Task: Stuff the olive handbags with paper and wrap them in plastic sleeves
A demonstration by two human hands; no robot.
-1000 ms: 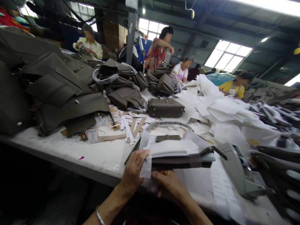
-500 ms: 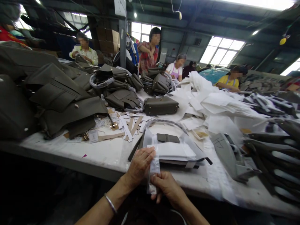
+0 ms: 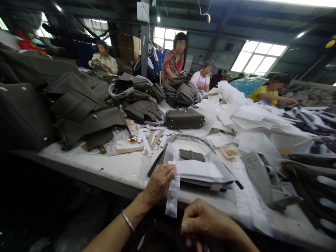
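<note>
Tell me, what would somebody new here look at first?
Probably the big heap of dark bags on the left of the table, and the bright pile of white sheets towards the right. Then, in front, the left hand on a see-through strip beside a dark bag flap, with the right hand curled nearby.

Hand-drawn mark (image 3: 250, 162), approx. H-like, on grey tape disp. (image 3: 258, 183), exact char. unclear
</note>
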